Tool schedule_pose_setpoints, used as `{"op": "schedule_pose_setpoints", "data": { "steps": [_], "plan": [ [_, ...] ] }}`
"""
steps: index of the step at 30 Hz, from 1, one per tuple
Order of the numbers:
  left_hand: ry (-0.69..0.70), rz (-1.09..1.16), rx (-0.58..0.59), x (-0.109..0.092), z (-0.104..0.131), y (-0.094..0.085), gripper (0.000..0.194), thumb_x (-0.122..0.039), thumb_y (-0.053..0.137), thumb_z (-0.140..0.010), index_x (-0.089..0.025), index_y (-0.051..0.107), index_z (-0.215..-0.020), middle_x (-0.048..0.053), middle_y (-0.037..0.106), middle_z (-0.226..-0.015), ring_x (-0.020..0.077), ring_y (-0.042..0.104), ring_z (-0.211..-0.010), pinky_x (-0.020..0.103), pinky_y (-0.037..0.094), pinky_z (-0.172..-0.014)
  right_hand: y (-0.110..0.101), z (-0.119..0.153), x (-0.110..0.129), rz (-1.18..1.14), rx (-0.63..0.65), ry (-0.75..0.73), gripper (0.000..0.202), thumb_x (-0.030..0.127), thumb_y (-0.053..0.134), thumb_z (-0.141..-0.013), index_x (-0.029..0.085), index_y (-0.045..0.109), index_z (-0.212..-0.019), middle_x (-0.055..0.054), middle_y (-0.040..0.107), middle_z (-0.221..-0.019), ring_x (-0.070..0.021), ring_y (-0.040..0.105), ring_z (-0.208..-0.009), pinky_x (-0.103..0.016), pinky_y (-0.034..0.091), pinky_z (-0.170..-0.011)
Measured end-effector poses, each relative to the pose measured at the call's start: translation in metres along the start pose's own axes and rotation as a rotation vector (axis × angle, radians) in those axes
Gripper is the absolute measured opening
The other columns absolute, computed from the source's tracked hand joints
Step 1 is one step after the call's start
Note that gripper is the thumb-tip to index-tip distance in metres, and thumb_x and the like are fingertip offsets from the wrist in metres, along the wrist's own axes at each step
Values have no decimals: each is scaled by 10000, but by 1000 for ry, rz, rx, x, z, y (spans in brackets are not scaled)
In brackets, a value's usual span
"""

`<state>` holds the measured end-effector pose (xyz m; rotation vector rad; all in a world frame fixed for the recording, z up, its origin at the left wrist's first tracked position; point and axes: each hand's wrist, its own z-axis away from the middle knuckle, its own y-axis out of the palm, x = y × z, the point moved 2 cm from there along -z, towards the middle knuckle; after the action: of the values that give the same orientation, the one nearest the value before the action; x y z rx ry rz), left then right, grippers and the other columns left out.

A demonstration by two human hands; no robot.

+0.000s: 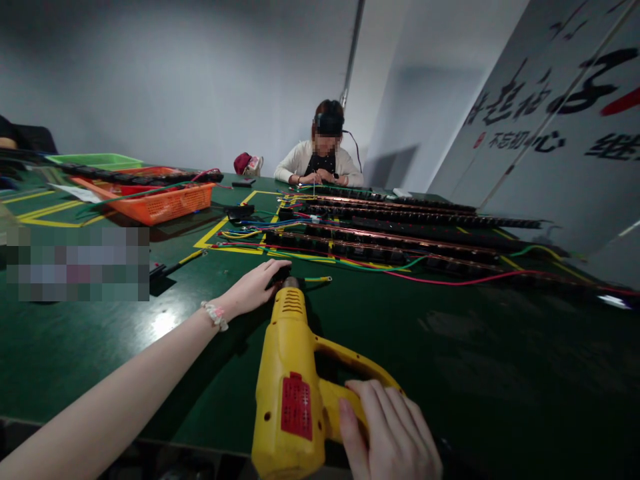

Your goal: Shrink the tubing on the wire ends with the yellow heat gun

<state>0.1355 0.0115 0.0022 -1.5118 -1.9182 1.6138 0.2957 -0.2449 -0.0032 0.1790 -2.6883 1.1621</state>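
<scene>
A yellow heat gun with a red label points away from me over the green table. My right hand is wrapped round its handle at the lower right. Just left of the nozzle, my left hand has its fingers closed round a small black piece. A short green-yellow wire with a metal ring end sticks out to the right beyond the nozzle. My left fingertips are partly hidden by the black piece.
Long black strips with copper bars and coloured wires cross the table ahead. An orange basket and a green tray stand at the left. A black-sleeved wire lies left of my hand. A person sits opposite.
</scene>
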Motion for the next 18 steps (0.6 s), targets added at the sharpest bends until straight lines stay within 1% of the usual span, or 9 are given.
{"op": "schedule_pose_setpoints", "data": {
  "steps": [3,7,13,16,18],
  "plan": [
    [7,28,12,0,1,-1,516,-154,462,-826,-214,398,-1335,95,508,-1298,231,489,-1205,415,402,-1035,0,-2,0,-34,-2,2,246,343,398,-944,210,595,-881,-13,614,-770,-156,535,-750,-300,337,-754],
    [11,34,23,0,2,-2,518,-160,469,-820,-207,403,-1331,101,510,-1292,235,491,-1201,418,400,-1039,-2,-6,-7,-80,11,-5,257,353,391,-946,217,598,-879,5,625,-772,-139,556,-747,-282,346,-755],
    [9,20,8,1,2,-1,492,-177,452,-830,-223,410,-1318,86,515,-1291,226,487,-1209,432,394,-1049,-11,-10,-24,-99,12,0,294,389,374,-947,225,602,-861,0,643,-775,-139,578,-746,-275,362,-746],
    [15,14,6,1,1,-1,482,-202,469,-836,-226,410,-1314,85,522,-1276,225,501,-1190,429,407,-1029,-16,-10,-34,-72,20,-36,277,401,400,-938,228,606,-872,2,648,-781,-142,581,-747,-268,369,-731],
    [13,13,7,1,1,-1,465,-230,471,-850,-225,412,-1312,85,528,-1263,221,516,-1170,416,422,-1009,-18,-9,-41,-55,14,-17,299,426,396,-939,228,609,-871,1,646,-780,-144,581,-750,-269,373,-730]
  ]
}}
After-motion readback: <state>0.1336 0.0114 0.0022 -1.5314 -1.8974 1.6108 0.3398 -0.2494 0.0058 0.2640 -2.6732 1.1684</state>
